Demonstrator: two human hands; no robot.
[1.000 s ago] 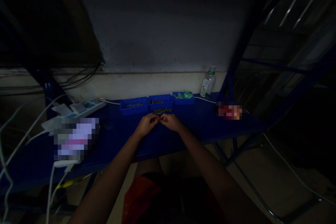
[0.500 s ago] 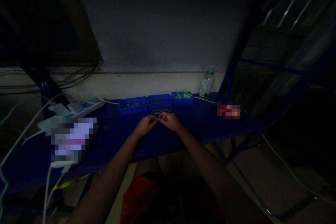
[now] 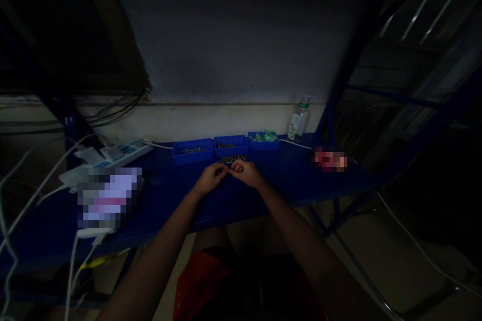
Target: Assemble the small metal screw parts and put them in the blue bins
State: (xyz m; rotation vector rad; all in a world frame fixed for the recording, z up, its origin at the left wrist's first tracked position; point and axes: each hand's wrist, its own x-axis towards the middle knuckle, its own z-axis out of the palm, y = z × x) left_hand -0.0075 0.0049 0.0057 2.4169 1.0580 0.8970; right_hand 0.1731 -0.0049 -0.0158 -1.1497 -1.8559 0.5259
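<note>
My left hand point(image 3: 211, 179) and my right hand point(image 3: 246, 173) meet fingertip to fingertip over the blue table point(image 3: 286, 175). Both are closed in a pinch; whatever sits between the fingers is too small and dark to name. Just beyond them lies a pile of small metallic pieces point(image 3: 233, 158), partly behind my right hand. Behind the pile stand three blue bins in a row. Thin silvery pieces lie in the left bin point(image 3: 193, 157), small brassy pieces in the middle bin point(image 3: 231, 151), and green-tinted clear plastic in the right bin point(image 3: 263, 145).
A clear bottle point(image 3: 299, 119) stands at the back right by the wall. A blurred-out reddish item point(image 3: 329, 159) lies near the right end. On the left are a white power strip point(image 3: 131, 152) with plugs, a blurred-out device point(image 3: 111, 198) and white cables point(image 3: 73, 261).
The whole view has shifted slightly, so things appear a little further right. My hands keep the same fingertip-to-fingertip pinch, with hardly any movement over the table.
</note>
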